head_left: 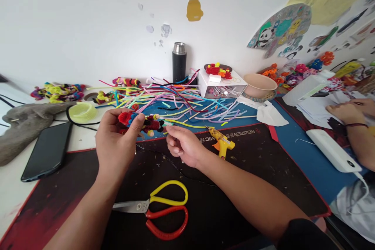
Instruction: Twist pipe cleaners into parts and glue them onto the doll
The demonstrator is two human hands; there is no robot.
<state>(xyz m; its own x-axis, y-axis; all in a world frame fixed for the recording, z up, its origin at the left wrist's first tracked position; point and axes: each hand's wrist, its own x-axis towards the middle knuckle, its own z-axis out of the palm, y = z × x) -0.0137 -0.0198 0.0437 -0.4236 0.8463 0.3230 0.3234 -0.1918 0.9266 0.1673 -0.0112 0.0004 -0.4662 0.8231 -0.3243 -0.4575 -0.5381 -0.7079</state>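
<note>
My left hand is closed round a small pipe-cleaner doll in red, blue, yellow and black, lying sideways above the mat. Its black end points right, toward my right hand. Thumb and forefinger of that hand pinch a small pale green piece close to the doll's black end; whether the two touch I cannot tell. Below my hands lie scissors with one yellow and one red handle, blades pointing left. A yellow glue gun rests just beyond my right wrist.
Loose coloured pipe cleaners spread along the back, before a black thermos and a white box. A phone lies at left beside a yellow-green coil. At right, a co-worker's hands rest near a white device.
</note>
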